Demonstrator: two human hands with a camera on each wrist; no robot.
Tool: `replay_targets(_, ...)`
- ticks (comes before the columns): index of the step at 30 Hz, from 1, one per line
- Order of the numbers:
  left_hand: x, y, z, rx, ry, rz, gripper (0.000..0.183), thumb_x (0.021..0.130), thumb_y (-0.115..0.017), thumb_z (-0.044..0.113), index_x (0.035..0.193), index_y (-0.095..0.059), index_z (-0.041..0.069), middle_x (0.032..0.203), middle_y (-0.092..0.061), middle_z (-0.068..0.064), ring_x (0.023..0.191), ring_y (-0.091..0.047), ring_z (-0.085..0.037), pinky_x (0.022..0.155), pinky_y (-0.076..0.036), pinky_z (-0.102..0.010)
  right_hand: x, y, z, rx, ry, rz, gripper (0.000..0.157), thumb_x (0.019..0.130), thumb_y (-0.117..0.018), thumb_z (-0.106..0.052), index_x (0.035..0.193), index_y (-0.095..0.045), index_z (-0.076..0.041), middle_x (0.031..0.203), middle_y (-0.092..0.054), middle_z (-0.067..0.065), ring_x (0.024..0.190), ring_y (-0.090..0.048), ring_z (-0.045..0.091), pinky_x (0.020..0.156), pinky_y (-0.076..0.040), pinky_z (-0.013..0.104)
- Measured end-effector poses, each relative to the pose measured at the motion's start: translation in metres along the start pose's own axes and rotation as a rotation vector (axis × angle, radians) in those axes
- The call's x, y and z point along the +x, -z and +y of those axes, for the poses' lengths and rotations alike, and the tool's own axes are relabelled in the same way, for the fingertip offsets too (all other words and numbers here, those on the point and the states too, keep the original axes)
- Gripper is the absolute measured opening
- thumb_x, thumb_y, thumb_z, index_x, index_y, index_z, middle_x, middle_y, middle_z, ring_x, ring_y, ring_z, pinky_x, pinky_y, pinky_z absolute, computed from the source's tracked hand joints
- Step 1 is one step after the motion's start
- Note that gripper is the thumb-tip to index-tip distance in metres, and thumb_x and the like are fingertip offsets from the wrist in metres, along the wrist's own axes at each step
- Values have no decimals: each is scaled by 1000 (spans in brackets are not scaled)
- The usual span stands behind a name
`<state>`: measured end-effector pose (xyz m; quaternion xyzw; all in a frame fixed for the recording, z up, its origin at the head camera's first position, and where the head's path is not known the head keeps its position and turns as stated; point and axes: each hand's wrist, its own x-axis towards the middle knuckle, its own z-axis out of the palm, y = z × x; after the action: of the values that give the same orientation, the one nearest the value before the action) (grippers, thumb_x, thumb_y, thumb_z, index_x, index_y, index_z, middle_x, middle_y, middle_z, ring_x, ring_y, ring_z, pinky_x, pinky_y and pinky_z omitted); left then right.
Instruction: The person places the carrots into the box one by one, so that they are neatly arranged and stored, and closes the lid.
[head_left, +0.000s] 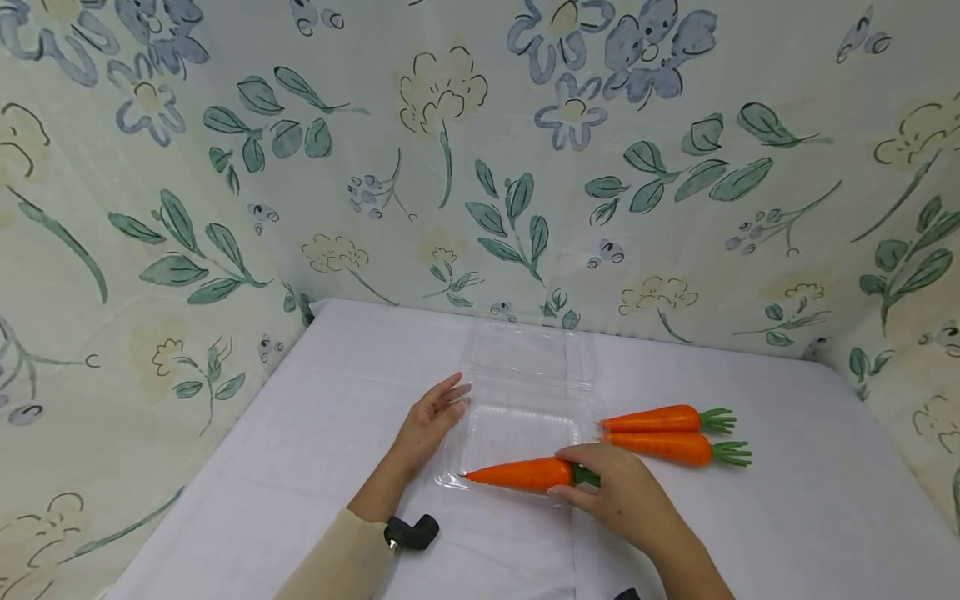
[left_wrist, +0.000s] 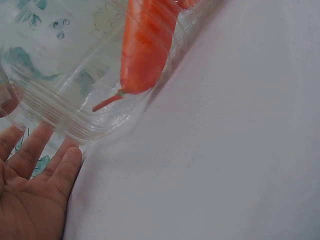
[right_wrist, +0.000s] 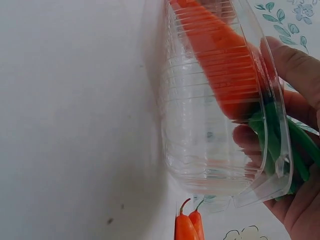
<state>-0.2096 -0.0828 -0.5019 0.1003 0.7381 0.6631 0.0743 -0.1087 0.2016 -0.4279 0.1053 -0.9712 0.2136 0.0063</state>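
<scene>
The green top of the carrot (head_left: 517, 475) is partly covered by the right hand (head_left: 622, 492), whose grip is clamped on that end; the carrot lies over the near side of the clear container (head_left: 510, 429). Whether it touches the container's floor is hard to tell through the plastic. The left wrist view cuts off its upper part. The left hand (head_left: 427, 429) is at the container's left edge, its grip apart, fingers spread; how firmly they touch is unclear. The raised-edge lid (head_left: 525, 350) is faint against the white tabletop (head_left: 337, 383). Two more carrots (head_left: 667, 448) lie side by side just right of the container, and a black wrist device (head_left: 412, 532) sits on the left wrist, before the floral curtain (head_left: 442, 200).
</scene>
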Motion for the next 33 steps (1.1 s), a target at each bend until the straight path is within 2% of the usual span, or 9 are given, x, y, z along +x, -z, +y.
replay_targets(7, 0, 0, 0, 8, 4, 5, 59, 103, -60, 26, 158, -39, 18, 152, -56, -5, 139, -55, -29, 117, -43, -49, 0, -2, 2, -29, 31, 19, 44, 76, -86, -49, 115, -75, -31, 111, -74, -14, 109, -68, 15, 103, -55, 48)
replay_targets(12, 0, 0, -1, 4, 15, 5, 60, 103, -61, 28, 158, -39, 19, 152, -56, -4, 139, -56, -28, 117, -43, -48, 0, -2, 3, 0, 17, -7, 48, 77, -85, -49, 118, -75, -26, 113, -75, -13, 110, -68, 16, 102, -56, 48)
replay_targets(16, 0, 0, -2, -5, 14, 4, 59, 103, -61, 28, 158, -40, 19, 152, -56, -4, 139, -56, -28, 118, -43, -48, 0, -3, 5, 18, 18, -14, 47, 78, -85, -49, 118, -75, -27, 113, -74, -14, 111, -68, 15, 102, -56, 47)
replay_targets(22, 0, -1, 0, -2, 13, 3, 60, 103, -61, 28, 158, -39, 19, 152, -56, -5, 139, -56, -28, 117, -44, -48, -1, -2, 7, 18, 24, 11, 44, 79, -81, -57, 115, -74, -33, 111, -72, -16, 113, -67, 17, 103, -55, 49)
replay_targets(28, 0, -1, 0, -12, 7, 5, 59, 103, -61, 25, 158, -40, 18, 152, -56, -5, 139, -56, -29, 116, -45, -47, -1, 0, 9, 45, 51, 38, 42, 78, -84, -51, 114, -75, -31, 111, -73, -16, 111, -67, 14, 101, -57, 46)
replay_targets(33, 0, 0, 0, -7, 6, 5, 59, 103, -61, 25, 157, -40, 18, 152, -56, -5, 139, -56, -29, 117, -45, -47, -2, 4, 13, 86, 74, 72, 41, 80, -84, -47, 114, -76, -27, 112, -75, -11, 114, -69, 20, 101, -56, 51)
